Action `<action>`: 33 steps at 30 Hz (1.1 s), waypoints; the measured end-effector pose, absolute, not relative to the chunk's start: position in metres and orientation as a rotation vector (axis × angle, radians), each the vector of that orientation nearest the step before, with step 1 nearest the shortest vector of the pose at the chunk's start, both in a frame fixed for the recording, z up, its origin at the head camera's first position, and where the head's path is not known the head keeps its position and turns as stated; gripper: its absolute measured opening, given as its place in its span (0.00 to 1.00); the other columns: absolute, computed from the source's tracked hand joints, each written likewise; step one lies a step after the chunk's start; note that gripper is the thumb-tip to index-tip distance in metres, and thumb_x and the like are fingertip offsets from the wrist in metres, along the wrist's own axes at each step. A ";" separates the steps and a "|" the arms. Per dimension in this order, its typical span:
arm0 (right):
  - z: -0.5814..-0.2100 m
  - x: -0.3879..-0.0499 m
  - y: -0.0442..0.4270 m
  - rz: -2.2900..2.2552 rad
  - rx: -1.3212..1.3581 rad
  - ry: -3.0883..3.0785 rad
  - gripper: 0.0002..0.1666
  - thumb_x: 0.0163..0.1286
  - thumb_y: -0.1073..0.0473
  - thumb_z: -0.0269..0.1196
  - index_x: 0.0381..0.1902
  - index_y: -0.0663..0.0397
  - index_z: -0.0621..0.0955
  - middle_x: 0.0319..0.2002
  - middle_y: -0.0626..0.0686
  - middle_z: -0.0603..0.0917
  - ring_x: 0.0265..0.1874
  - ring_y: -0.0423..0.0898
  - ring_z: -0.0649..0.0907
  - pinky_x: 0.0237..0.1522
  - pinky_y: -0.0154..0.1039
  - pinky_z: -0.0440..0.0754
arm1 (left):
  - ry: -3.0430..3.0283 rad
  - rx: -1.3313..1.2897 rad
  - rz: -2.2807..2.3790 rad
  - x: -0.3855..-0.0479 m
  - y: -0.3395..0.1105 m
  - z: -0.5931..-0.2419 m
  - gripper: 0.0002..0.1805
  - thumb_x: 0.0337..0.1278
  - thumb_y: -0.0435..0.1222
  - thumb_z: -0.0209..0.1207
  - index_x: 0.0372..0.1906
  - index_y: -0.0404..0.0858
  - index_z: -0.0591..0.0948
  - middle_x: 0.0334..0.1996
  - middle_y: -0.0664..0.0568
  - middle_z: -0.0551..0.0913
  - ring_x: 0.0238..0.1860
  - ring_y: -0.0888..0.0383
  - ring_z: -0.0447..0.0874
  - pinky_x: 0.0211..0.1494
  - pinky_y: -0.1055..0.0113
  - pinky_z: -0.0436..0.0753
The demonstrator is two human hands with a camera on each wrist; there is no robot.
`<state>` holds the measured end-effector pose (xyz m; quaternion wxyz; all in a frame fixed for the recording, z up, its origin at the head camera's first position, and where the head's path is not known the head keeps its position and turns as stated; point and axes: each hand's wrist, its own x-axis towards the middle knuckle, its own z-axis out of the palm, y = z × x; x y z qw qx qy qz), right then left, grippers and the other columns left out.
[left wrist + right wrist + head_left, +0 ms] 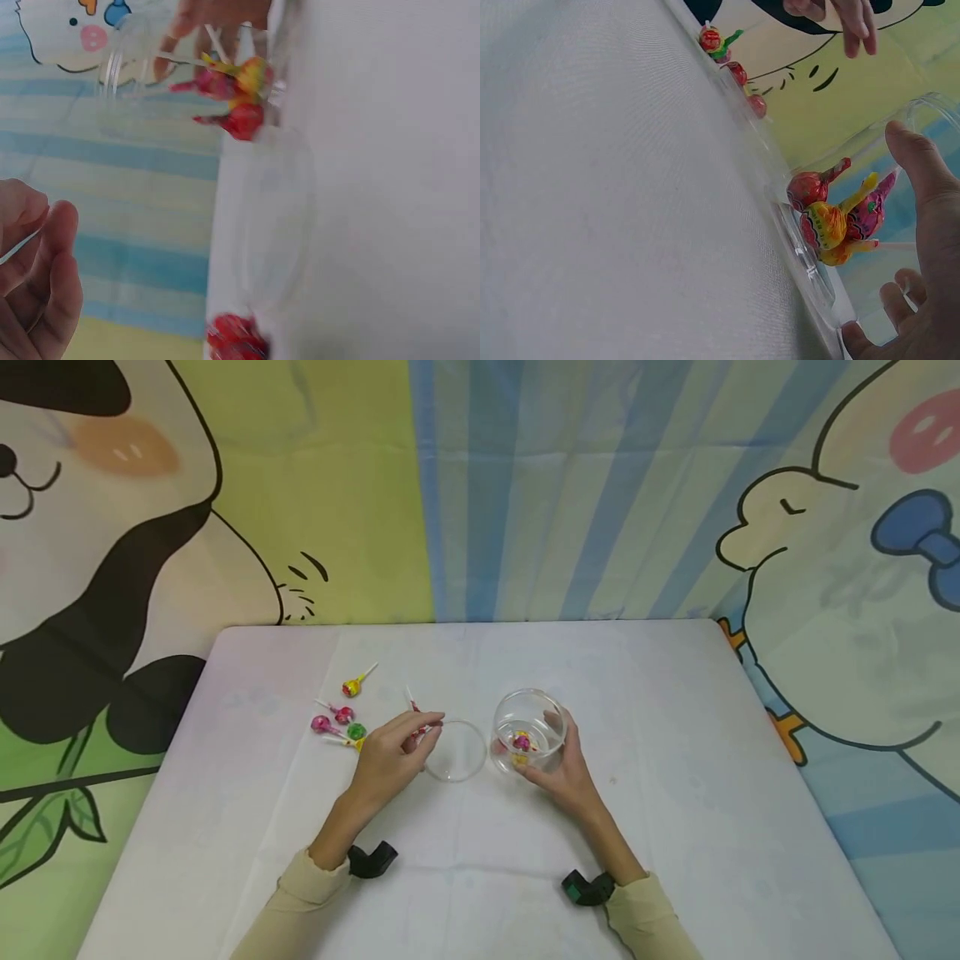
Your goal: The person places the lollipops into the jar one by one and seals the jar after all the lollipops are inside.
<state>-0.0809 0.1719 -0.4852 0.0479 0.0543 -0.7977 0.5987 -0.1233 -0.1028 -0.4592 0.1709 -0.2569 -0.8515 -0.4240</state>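
Note:
My right hand [566, 772] grips a clear jar [528, 706] from its right side, thumb in front. Inside the jar lie several wrapped lollipops, among them a red one [806, 191], a yellow one [825, 225] and a purple one [865, 217]. Over the table, left of the jar, hovers my left hand [393, 756], its fingers bent loosely; the left wrist view shows nothing between the fingertips [64, 221]. Between the hands a clear round lid [456, 779] lies flat. A red lollipop [236, 337] rests by the lid, partly hidden by the left hand in the head view.
Left of the left hand, more lollipops lie on the white table [480, 910]: a yellow one [351, 687], a red one [344, 716], a pink one [321, 724] and a green one [356, 731]. A patterned cloth [570, 485] hangs behind the table.

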 end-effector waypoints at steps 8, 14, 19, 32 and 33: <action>-0.484 -0.080 0.173 1.838 0.148 -2.463 0.61 0.51 0.67 0.73 0.75 0.59 0.48 0.71 0.69 0.58 0.72 0.67 0.59 0.70 0.66 0.53 | -2.530 -0.604 -1.201 -0.093 -0.133 -0.490 0.17 0.50 0.31 0.69 0.48 0.40 0.85 0.36 0.53 0.88 0.13 0.76 0.65 0.18 0.81 0.64; -0.484 -0.081 0.173 1.800 0.174 -2.466 0.60 0.51 0.68 0.73 0.74 0.59 0.50 0.71 0.69 0.60 0.71 0.67 0.61 0.69 0.66 0.53 | -2.582 -0.522 -1.194 -0.082 -0.146 -0.497 0.17 0.50 0.31 0.69 0.48 0.42 0.85 0.37 0.55 0.88 0.14 0.76 0.67 0.18 0.80 0.67; -0.484 -0.081 0.172 1.806 0.196 -2.436 0.60 0.50 0.69 0.73 0.74 0.59 0.51 0.71 0.71 0.61 0.71 0.68 0.61 0.69 0.66 0.54 | -2.602 -0.431 -1.216 -0.079 -0.160 -0.501 0.16 0.52 0.31 0.68 0.49 0.41 0.85 0.38 0.53 0.88 0.13 0.75 0.68 0.17 0.79 0.67; -0.485 -0.081 0.171 1.837 0.166 -2.443 0.60 0.51 0.69 0.72 0.74 0.61 0.49 0.71 0.70 0.60 0.71 0.67 0.60 0.71 0.65 0.51 | -2.648 -0.236 -1.082 -0.107 -0.222 -0.494 0.18 0.53 0.33 0.68 0.50 0.41 0.83 0.45 0.48 0.84 0.15 0.68 0.72 0.19 0.77 0.70; -0.485 -0.081 0.171 1.838 0.163 -2.443 0.60 0.51 0.69 0.72 0.74 0.61 0.49 0.71 0.70 0.60 0.71 0.67 0.60 0.71 0.65 0.51 | -2.670 -0.217 -1.045 -0.111 -0.227 -0.494 0.18 0.52 0.34 0.69 0.51 0.41 0.83 0.47 0.47 0.84 0.16 0.68 0.72 0.20 0.76 0.70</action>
